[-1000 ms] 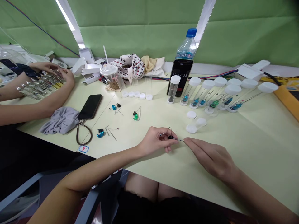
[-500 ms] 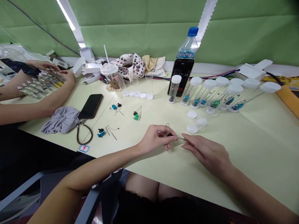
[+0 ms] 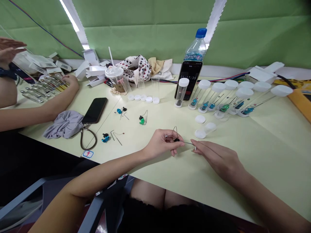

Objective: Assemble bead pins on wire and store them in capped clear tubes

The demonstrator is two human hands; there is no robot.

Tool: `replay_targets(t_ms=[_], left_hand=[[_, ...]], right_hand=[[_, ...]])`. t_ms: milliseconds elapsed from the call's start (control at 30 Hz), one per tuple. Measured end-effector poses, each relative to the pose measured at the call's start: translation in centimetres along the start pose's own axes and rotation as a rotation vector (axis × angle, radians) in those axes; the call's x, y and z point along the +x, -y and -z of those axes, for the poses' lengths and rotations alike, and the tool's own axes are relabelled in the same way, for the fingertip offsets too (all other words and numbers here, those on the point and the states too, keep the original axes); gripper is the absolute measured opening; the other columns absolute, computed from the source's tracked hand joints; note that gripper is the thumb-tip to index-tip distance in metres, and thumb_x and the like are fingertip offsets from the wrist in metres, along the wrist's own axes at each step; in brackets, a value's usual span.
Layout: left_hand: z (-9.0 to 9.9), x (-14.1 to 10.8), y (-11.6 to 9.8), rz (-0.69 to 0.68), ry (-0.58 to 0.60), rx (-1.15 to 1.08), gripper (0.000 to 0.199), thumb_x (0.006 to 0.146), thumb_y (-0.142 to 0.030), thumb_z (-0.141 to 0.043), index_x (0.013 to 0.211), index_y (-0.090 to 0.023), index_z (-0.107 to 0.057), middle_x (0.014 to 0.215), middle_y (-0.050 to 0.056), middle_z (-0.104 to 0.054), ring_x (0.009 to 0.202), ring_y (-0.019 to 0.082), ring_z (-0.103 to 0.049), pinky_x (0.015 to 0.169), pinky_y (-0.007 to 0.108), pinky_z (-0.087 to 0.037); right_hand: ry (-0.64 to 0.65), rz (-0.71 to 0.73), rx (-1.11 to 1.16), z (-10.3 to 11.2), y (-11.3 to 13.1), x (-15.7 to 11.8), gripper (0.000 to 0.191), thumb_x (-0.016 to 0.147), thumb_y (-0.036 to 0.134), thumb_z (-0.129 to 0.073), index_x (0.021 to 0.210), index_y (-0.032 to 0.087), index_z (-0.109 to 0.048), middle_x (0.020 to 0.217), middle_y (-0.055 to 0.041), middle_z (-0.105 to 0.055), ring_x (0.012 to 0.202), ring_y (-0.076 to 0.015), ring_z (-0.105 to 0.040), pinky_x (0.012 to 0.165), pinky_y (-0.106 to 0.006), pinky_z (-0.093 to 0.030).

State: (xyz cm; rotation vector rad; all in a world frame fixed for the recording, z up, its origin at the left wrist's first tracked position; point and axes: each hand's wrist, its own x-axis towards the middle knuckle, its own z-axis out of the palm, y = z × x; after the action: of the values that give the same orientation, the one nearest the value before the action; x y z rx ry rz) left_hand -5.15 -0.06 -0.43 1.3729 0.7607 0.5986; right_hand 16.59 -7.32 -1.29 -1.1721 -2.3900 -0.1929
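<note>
While left hand (image 3: 163, 143) pinches one bent wire part (image 3: 175, 132) with black bead (image 3: 177, 140), right hand (image 3: 217, 158) sits at its thin end, pinch unclear; three similar wire sets (image 3: 142, 119) lie farther left on table (image 3: 267, 155).

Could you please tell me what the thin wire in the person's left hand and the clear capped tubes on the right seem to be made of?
The thin wire looks like bare metal, perhaps steel, given its slim grey sheen and crisp bends. The clear tubes look like transparent plastic, though glass is possible; their contents show through. Their white caps look like matte, opaque plastic.
</note>
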Motion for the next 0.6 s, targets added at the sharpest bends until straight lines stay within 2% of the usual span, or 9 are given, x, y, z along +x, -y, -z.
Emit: replay_targets(t_ms=[200, 600], left_hand=[[0.18, 0.20, 0.05, 0.000, 0.026, 0.016, 0.030, 0.070, -0.038, -0.069, 0.083, -0.011, -0.062, 0.054, 0.000, -0.059, 0.047, 0.010, -0.058, 0.053, 0.022, -0.047], [0.26, 0.27, 0.32, -0.018, 0.035, 0.046, 0.029, 0.070, -0.036, -0.069, 0.083, -0.011, -0.063, 0.060, 0.002, -0.062, 0.048, 0.010, -0.058, 0.054, 0.023, -0.047]], right_hand=[[-0.007, -0.060, 0.139, -0.55, -0.14, -0.14, 0.036, 0.089, 0.010, -0.042, 0.123, 0.019, -0.050, 0.094, -0.0044, -0.069, 0.078, -0.0122, -0.066, 0.068, -0.022, -0.054], [0.037, -0.169, 0.398, -0.36, -0.03, 0.30, 0.030, 0.090, 0.013, -0.040, 0.114, 0.022, -0.055, 0.081, -0.0008, -0.066, 0.060, -0.0081, -0.061, 0.055, -0.019, -0.052]])
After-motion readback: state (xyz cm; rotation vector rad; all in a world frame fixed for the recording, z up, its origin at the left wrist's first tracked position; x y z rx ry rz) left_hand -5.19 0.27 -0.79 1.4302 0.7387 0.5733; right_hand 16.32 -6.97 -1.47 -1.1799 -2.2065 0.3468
